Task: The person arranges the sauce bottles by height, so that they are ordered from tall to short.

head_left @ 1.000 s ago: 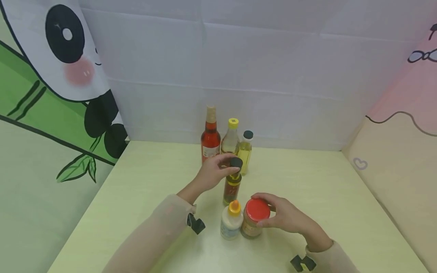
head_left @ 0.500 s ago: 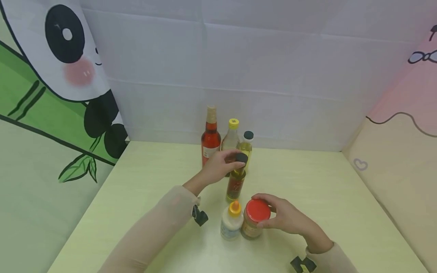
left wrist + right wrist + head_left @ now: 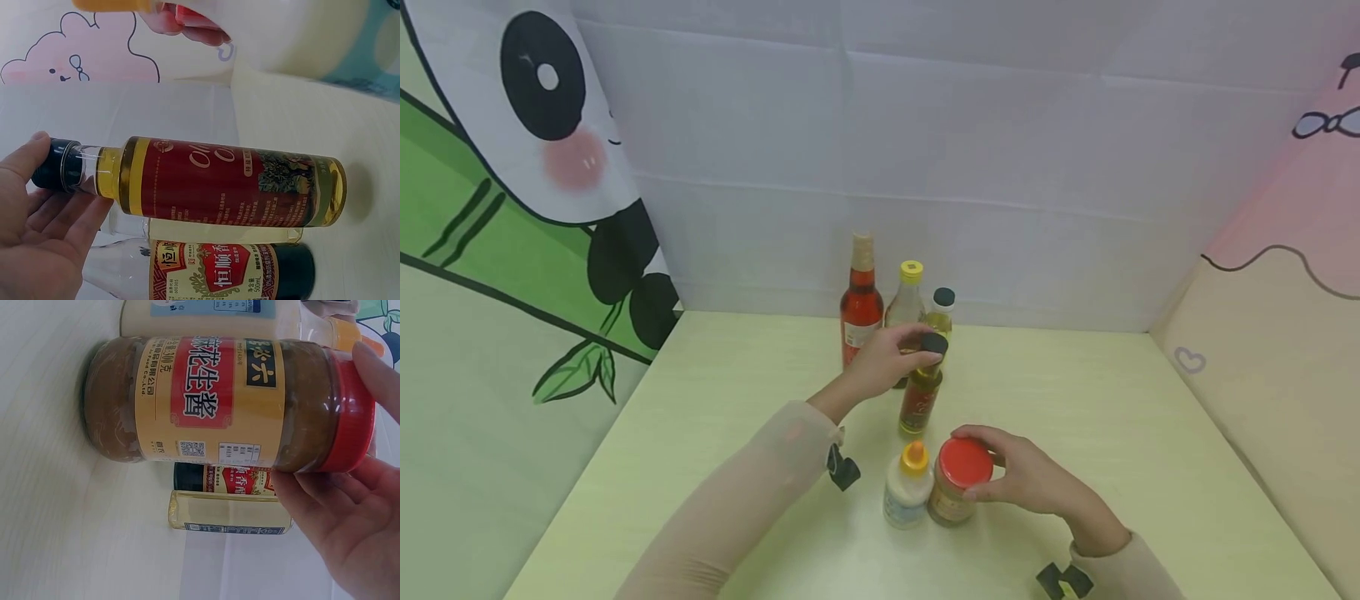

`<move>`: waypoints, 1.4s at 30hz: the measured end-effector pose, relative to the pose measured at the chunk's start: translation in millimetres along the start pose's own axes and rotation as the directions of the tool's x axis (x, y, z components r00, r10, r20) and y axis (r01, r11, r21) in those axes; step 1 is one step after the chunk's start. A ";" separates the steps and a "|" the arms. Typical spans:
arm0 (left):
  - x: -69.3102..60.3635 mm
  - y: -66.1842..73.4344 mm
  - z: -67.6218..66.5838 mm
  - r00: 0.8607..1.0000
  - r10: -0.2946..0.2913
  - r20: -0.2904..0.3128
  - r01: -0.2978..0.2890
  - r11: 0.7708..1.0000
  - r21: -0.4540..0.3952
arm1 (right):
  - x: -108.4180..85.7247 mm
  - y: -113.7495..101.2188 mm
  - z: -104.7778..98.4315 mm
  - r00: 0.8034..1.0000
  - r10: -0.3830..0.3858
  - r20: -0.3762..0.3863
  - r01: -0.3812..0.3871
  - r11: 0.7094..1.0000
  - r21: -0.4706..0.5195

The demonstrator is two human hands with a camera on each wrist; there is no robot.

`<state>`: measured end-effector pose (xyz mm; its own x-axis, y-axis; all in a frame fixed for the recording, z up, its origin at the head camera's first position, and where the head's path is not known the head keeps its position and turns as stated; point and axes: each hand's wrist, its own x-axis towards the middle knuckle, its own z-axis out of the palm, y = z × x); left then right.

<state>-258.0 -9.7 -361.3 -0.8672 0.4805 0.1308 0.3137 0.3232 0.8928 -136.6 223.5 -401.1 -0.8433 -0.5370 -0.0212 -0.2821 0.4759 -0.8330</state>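
Observation:
My left hand (image 3: pixel 880 365) pinches the dark cap of an olive oil bottle (image 3: pixel 919 402), whose red label faces the left wrist view (image 3: pixel 219 181). The bottle leans slightly, its cap toward the back right. My right hand (image 3: pixel 1030 471) grips the red lid of a brown peanut butter jar (image 3: pixel 953 500), thumb and fingers on opposite sides, as in the right wrist view (image 3: pixel 212 403). Left of the jar and close to it stands a white squeeze bottle (image 3: pixel 907 492) with an orange tip.
Behind my left hand stand a red bottle (image 3: pixel 862 308), a clear bottle with a yellow cap (image 3: pixel 907 307) and a yellow oil bottle with a dark cap (image 3: pixel 940 321). A white cloth wall (image 3: pixel 1000 167) closes off the table's (image 3: pixel 715 375) back edge.
My left hand and the olive oil bottle have moved back and to the right, nearer the bottles behind. My right hand, the jar and the squeeze bottle look unmoved.

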 end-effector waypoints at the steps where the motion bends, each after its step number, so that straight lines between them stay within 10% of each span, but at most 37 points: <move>1: 0.6 0.2 0.2 1.000 0.001 -0.002 -0.001 1.000 0.006 | 0.0 0.3 0.0 1.000 -0.002 0.000 0.002 1.000 0.000; 42: 42.3 7.8 21.9 0.999 0.032 0.030 -0.036 0.989 0.144 | 2.7 10.4 1.1 1.000 -0.017 -0.004 0.017 1.000 -0.001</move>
<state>-283.7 31.0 -358.2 -0.8448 0.5146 0.1467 0.3973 0.4198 0.8160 -141.4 226.2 -410.5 -0.8402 -0.5422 -0.0047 -0.2969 0.4673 -0.8328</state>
